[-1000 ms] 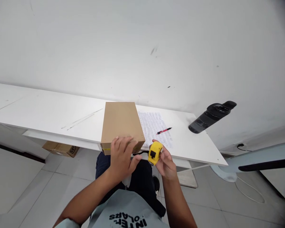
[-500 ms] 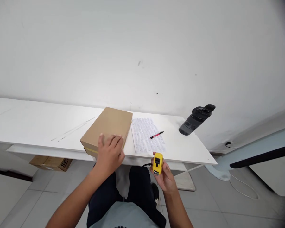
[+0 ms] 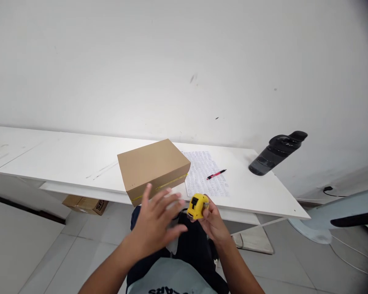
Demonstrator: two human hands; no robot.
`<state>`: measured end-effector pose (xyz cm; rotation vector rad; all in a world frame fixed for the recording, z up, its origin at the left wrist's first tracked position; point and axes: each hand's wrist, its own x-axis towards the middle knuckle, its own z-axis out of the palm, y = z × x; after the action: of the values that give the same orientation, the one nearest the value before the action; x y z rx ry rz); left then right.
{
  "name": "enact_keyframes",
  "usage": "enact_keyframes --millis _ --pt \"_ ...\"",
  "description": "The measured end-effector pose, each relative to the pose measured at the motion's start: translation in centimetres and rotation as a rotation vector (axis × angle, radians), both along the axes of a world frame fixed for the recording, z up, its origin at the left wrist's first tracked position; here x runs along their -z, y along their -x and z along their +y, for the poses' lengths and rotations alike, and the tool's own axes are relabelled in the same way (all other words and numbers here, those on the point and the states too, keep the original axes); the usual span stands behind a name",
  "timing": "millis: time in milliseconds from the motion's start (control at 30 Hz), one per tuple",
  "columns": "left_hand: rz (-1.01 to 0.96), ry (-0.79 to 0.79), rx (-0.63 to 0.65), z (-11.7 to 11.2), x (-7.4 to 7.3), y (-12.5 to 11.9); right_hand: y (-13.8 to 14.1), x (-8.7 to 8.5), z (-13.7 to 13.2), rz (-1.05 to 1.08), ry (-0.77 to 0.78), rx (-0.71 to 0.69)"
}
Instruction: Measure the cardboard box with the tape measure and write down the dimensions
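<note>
A yellow and black tape measure (image 3: 196,206) rests in the grip of my right hand (image 3: 214,220), in front of the table's edge. My left hand (image 3: 159,220) is raised with its fingers spread, holding nothing, just left of the tape measure. Beyond that hand lies a closed brown cardboard box (image 3: 153,163), set at an angle on the white table, with a yellow strip along its near side. The box's right corner lies over the left part of a handwritten sheet of paper (image 3: 202,167). On the paper is a red and black pen (image 3: 216,174).
A dark water bottle (image 3: 272,153) stands near the right end of the white table (image 3: 79,159), against the wall. Under the table, a second cardboard box (image 3: 85,204) sits at the left. A pale appliance with a round base (image 3: 313,232) stands at the right.
The cardboard box has turned on the table, its long side now facing me. My left hand has come off it and moved right, towards the tape measure. The camera view has shifted left.
</note>
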<state>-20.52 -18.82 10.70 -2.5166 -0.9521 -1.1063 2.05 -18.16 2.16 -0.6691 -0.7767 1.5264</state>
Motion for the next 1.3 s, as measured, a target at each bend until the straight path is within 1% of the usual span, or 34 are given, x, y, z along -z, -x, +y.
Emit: enact_keyframes --millis 33,67,133,200,267,333,400,467,533,567,600,633,667,733,800,867,967,1067,1133,1200,1300 --pt "0.009 -0.033 0.078 -0.4 -0.1 -1.0 0.8 -0.7 0.1 0.002 -0.018 -0.009" --pt "0.006 -0.075 0.129 -0.7 -0.2 -1.7 1.4 -1.3 0.2 -0.003 -0.037 -0.016" --pt "-0.022 -0.167 0.156 -1.0 -0.2 -2.0 2.4 -2.0 0.1 -0.040 -0.073 -0.045" --pt "-0.044 -0.247 0.139 -1.1 -0.1 -1.0 2.9 -2.3 0.1 -0.097 -0.102 -0.074" --pt "-0.039 -0.293 0.100 -1.2 0.0 1.0 2.9 -2.7 0.4 -0.127 -0.120 -0.040" --pt "-0.067 -0.345 0.009 -1.4 0.4 3.8 2.3 -3.5 1.6 -0.097 -0.128 0.080" --pt "-0.126 -0.389 -0.159 -1.4 1.2 7.0 0.9 -4.4 4.0 -0.030 -0.150 0.226" --pt "-0.192 -0.392 -0.356 -1.0 2.4 10.2 -0.7 -5.2 7.2 0.019 -0.198 0.332" --pt "-0.274 -0.335 -0.518 -0.2 3.7 12.9 -2.2 -5.5 10.9 0.013 -0.239 0.380" --pt "-0.320 -0.297 -0.574 0.2 4.3 13.9 -2.7 -5.5 12.6 0.006 -0.242 0.396" --pt "-0.357 -0.264 -0.608 0.7 4.9 14.6 -3.1 -5.3 14.1 0.006 -0.235 0.403" --pt "-0.375 -0.244 -0.613 1.1 5.2 15.1 -3.2 -5.0 15.4 0.008 -0.223 0.404" --pt "-0.367 -0.234 -0.591 1.5 5.5 15.4 -3.2 -4.6 16.4 0.013 -0.207 0.401" --pt "-0.317 -0.250 -0.503 2.1 5.5 15.3 -2.7 -3.9 17.6 0.014 -0.179 0.381" --pt "-0.255 -0.262 -0.416 2.3 5.2 14.7 -1.9 -3.2 17.9 0.004 -0.170 0.345" --pt "-0.177 -0.218 -0.374 2.4 4.9 13.5 -1.2 -2.8 17.6 0.004 -0.179 0.313" --pt "-0.093 -0.157 -0.378 2.6 4.7 11.5 -0.7 -2.6 17.1 0.016 -0.195 0.304" --pt "-0.107 -0.207 -0.429 2.9 4.8 10.0 -0.7 -2.6 16.9 0.006 -0.192 0.310" --pt "-0.125 -0.230 -0.447 3.2 4.9 9.8 -0.7 -2.7 17.1 -0.001 -0.191 0.305" --pt "-0.138 -0.233 -0.434 3.4 4.8 10.0 -0.8 -3.1 17.3 -0.004 -0.194 0.303" --pt "-0.136 -0.291 -0.412 2.8 4.3 10.2 -1.6 -4.3 16.8 -0.009 -0.225 0.339"
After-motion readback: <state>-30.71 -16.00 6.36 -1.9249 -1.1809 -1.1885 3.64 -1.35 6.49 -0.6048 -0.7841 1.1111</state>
